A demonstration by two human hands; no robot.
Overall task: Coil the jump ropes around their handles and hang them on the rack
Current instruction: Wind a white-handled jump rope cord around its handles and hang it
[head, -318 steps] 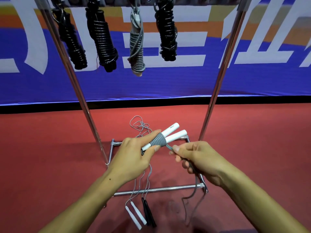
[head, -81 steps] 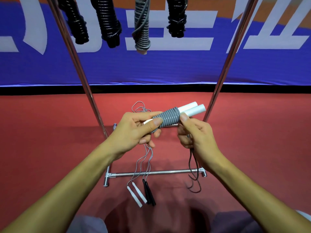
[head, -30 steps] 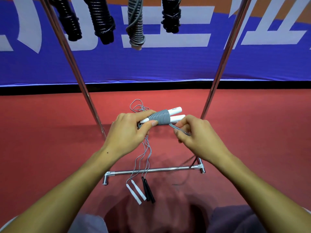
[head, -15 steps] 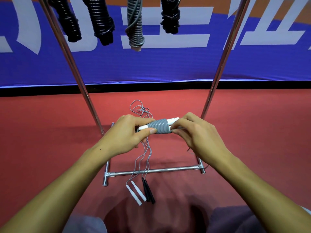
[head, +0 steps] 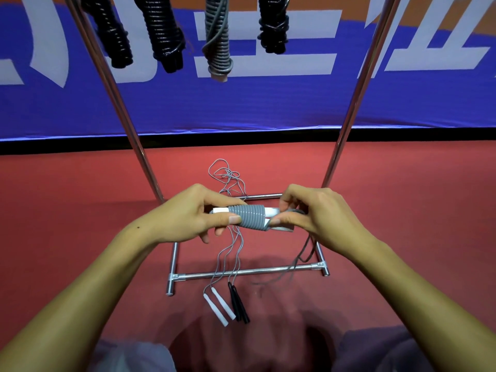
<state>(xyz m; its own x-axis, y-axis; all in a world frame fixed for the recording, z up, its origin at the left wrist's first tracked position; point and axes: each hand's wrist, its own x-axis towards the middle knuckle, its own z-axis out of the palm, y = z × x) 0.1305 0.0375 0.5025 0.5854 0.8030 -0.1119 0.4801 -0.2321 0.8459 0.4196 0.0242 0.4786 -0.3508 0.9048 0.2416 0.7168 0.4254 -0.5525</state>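
Observation:
A grey jump rope (head: 252, 217) is coiled round its pair of white handles, held level in front of me. My left hand (head: 193, 213) grips the left end of the handles, thumb against the coil. My right hand (head: 314, 210) pinches the loose grey rope end at the right end of the handles; the tail hangs down toward the floor. On the steel rack (head: 134, 130), several coiled ropes hang: black ones (head: 163, 36) and a grey one (head: 218, 41).
On the red floor lie two uncoiled ropes: white handles (head: 218, 304) and black handles (head: 239, 303), their thin cords running back under my hands. The rack's base bar (head: 247, 272) crosses the floor below. A blue banner wall stands behind.
The handles have swung from slanting to level and sit a little lower. My right hand has carried the rope end round the right end of the handles; the coil has grown since earlier.

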